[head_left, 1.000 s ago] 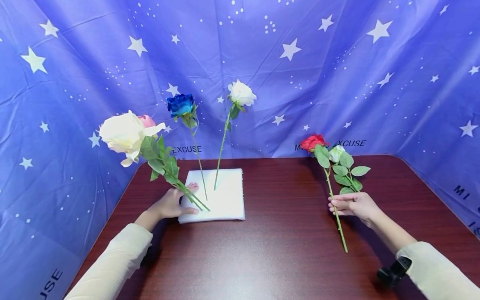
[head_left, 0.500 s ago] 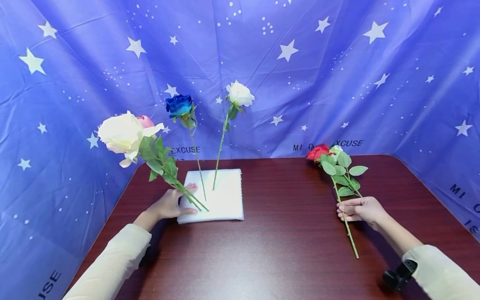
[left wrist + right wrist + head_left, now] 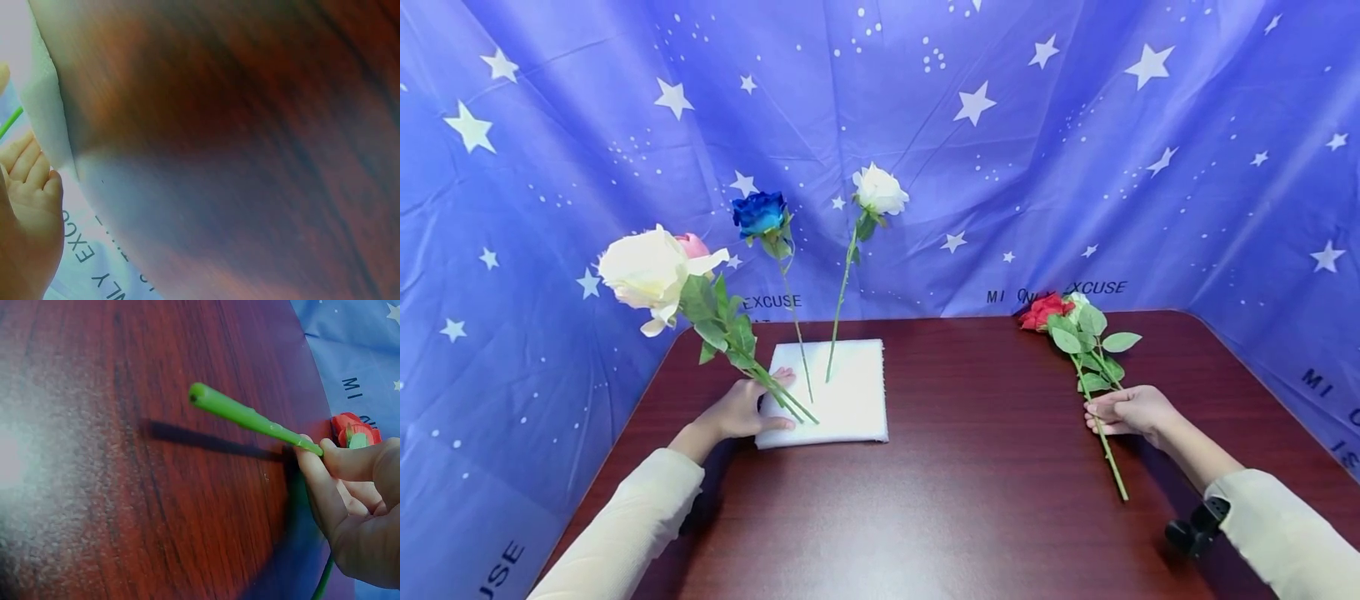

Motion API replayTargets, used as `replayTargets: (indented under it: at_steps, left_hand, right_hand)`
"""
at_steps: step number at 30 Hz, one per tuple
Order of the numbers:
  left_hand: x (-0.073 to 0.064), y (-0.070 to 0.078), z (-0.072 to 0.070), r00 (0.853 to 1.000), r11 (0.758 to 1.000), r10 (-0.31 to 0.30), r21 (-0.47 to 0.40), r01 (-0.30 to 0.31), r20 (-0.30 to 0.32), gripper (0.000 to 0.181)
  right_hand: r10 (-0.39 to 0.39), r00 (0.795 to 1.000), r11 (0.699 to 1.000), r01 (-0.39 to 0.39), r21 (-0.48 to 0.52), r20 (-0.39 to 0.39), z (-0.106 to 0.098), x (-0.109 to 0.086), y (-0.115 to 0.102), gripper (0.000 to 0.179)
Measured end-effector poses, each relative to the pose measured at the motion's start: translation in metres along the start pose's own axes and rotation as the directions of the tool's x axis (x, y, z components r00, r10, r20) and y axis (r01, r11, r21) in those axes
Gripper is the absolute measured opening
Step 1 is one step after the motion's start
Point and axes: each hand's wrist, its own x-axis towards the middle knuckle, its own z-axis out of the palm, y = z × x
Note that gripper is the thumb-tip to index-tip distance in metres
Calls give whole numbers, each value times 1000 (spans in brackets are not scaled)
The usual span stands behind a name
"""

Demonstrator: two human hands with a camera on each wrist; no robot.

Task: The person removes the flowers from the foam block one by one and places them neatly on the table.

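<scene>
In the head view my right hand (image 3: 1131, 411) pinches the stem of a red rose (image 3: 1045, 312) between thumb and fingers. Its cut stem end (image 3: 215, 402) points out past the fingertips in the right wrist view. My left hand (image 3: 741, 410) rests on the left edge of a white foam block (image 3: 853, 417), thumb and fingers spread and fairly straight. Standing in the foam are a blue rose (image 3: 760, 214), a white rose (image 3: 880, 190), a large cream rose (image 3: 643, 271) leaning left, and a pink flower (image 3: 692, 244) partly hidden behind it.
A second white rose (image 3: 1078, 306) with green leaves lies at the right, partly behind the red one and my right hand. The dark red-brown wooden table (image 3: 940, 500) ends at a blue curtain (image 3: 925, 125) with stars.
My right hand has shifted rightward with the red rose, whose bloom has dropped lower, in front of the lying white rose. My left hand stays in place on the foam.
</scene>
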Motion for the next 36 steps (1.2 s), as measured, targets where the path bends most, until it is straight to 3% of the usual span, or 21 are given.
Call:
replayTargets:
  at_steps: [7,16,22,25,36]
  left_hand:
    - [0,-1,1,1000,1000,11,-12,-11,-12,70]
    - [0,1,0,1000,1000,2,-11,-2,-12,69]
    - [-2,3,1,999,1000,21,-15,-22,-23,68]
    - [-2,3,2,1000,1000,19,-8,-19,-17,68]
    - [-1,3,1,1000,1000,-21,-15,21,7,70]
  right_hand:
    - [21,999,999,-20,35,-29,-6,0,2,19]
    - [12,999,1000,-12,-3,-30,-10,-5,2,22]
    - [-3,1000,997,5,72,-22,-7,-7,6,16]
    - [-4,999,993,9,117,-39,-7,-8,6,19]
    - [6,995,990,7,138,-97,-11,-9,4,29]
